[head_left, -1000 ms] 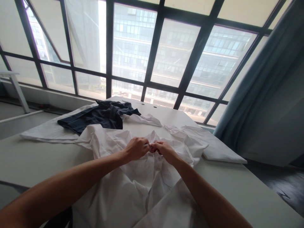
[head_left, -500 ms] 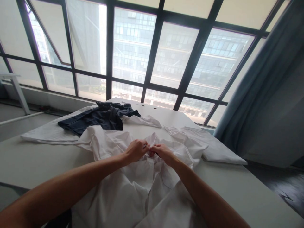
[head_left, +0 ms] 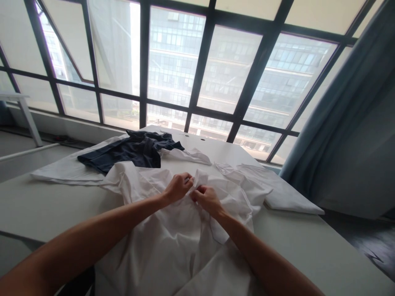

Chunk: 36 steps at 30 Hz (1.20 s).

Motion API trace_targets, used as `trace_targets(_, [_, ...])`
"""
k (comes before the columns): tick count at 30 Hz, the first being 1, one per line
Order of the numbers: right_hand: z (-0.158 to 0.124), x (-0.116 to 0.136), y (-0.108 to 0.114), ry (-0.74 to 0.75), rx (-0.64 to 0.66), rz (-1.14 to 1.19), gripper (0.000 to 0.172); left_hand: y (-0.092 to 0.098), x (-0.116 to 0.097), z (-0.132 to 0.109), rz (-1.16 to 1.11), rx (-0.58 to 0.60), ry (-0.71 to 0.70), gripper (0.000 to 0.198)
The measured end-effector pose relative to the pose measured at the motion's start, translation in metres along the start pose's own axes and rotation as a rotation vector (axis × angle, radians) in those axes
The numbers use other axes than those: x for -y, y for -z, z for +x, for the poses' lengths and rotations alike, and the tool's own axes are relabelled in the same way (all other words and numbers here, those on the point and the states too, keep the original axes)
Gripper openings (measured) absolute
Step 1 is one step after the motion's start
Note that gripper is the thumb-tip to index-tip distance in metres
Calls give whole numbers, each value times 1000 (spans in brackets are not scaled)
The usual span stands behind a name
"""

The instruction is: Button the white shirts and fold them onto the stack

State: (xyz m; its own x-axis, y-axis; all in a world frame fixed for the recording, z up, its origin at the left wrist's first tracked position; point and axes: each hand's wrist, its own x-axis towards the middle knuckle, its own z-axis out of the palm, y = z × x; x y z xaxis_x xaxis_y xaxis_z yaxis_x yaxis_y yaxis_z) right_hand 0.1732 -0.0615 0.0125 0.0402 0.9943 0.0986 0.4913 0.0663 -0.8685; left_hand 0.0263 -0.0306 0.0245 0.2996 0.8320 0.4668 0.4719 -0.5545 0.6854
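Note:
A white shirt (head_left: pixel 166 242) lies spread in front of me, wrinkled, its lower part hanging toward me over the near edge. Near its upper middle my left hand (head_left: pixel 179 187) is closed, pinching the fabric between thumb and fingers. Close beside it on the right, a little lower, my right hand (head_left: pixel 206 199) is closed on the same shirt's front. A raised fold of white cloth, perhaps the collar, stands just beyond the fingertips. Any button between the fingers is too small to make out.
Beyond the shirt, a dark navy garment (head_left: pixel 132 152) lies crumpled on white cloth. Another folded white garment (head_left: pixel 290 193) rests at the right of the white table (head_left: pixel 308 242). Large windows (head_left: pixel 173 61) stand behind, with a blue-grey curtain (head_left: pixel 336 102) on the right.
My hands have shifted from meeting fingertip to fingertip to slightly staggered, the left higher and the right lower. The cloth between them has moved a little; the view tilted slightly.

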Motion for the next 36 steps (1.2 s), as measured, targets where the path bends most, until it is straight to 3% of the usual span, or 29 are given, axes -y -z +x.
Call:
trace_targets(4, [7,-3,4,19,12,-188,20,9,-2,2,11,31,-71,28])
trace_targets(8, [19,-9,41,-69,16,-282,26,40,7,8,141,75,-164,24])
trace_targets(10, [23,-13,61,-153,136,-189,24,56,11,11,93,205,-71,33])
trace_targets(12, [27,-18,74,-200,206,-61,20,66,12,11,-76,437,48,45])
trace_targets(15, [34,-26,75,-199,77,30,35,69,12,11,-357,700,138,50])
trace_targets(16, [36,-28,71,-196,22,22,41,67,12,11,-401,712,153,49])
trace_targets(18, [41,-31,61,-175,-48,-23,45,62,15,13,-359,616,171,47])
trace_targets(21, [44,-31,53,-144,-64,-25,24,59,26,18,-19,308,130,39])
trace_targets(23, [43,-28,56,-138,-44,18,12,63,33,21,208,186,125,38])
trace_targets(26, [42,-25,75,-97,-16,1,11,70,37,21,345,275,184,38])
trace_targets(30, [44,-29,110,47,-141,-164,14,75,33,19,297,463,123,22])
trace_targets(33, [44,-35,132,79,-228,-171,16,79,31,20,90,485,221,20])
trace_targets(36, [41,-37,148,73,-200,-54,21,91,31,22,-238,542,355,33])
